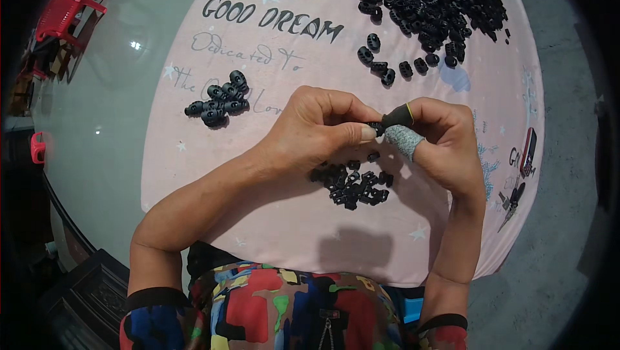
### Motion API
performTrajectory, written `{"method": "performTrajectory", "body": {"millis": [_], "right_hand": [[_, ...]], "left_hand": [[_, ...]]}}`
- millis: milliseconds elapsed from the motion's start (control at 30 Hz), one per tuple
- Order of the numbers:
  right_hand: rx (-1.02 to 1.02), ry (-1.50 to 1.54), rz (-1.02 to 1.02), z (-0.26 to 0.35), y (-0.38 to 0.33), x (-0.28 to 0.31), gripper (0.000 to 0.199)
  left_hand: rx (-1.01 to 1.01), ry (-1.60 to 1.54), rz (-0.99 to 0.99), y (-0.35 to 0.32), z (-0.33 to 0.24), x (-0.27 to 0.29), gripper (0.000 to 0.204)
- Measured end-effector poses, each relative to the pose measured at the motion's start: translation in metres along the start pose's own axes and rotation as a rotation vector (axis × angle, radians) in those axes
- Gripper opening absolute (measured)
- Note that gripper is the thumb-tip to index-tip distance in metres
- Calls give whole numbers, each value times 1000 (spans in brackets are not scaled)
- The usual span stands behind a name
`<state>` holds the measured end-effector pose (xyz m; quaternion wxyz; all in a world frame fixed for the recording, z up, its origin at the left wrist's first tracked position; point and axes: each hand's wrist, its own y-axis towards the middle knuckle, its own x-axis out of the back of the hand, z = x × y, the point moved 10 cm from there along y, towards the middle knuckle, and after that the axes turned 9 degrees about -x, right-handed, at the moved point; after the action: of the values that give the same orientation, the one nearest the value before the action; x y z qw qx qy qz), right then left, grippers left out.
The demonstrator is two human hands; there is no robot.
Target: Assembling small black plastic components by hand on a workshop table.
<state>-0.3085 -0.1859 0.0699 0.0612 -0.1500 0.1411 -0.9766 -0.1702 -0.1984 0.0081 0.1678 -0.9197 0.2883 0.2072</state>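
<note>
My left hand (323, 122) and my right hand (439, 138) meet over the middle of the table. Between them is a small black plastic cord lock piece (375, 129), mostly covered by fingers. The left thumb and fingers pinch it from one side. Grey cloth wraps the right thumb and a black cover the right index finger; these two press at its other end. Just below the hands lies a small pile of little black plastic parts (355, 186). To the left is a cluster of black barrel-shaped cord locks (218, 100).
A large heap of black cord lock bodies (426, 1) covers the far right of the pink printed tablecloth (271, 233). Near the right edge lie a red-edged phone-like device (529, 149) and some keys (512, 204). A red plastic chair (61, 17) stands on the floor, far left.
</note>
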Motion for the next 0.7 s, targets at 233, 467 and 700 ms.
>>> {"method": "performTrajectory", "body": {"millis": [233, 467, 700], "right_hand": [[-2, -33, 28, 0, -2, -3, 10], [155, -217, -91, 18, -10, -3, 8], [-47, 27, 17, -3, 1, 2, 15]], "left_hand": [[20, 5, 87, 1, 0, -3, 18], [2, 40, 65, 2, 0, -3, 16], [-4, -51, 96, 1, 1, -4, 17]]}}
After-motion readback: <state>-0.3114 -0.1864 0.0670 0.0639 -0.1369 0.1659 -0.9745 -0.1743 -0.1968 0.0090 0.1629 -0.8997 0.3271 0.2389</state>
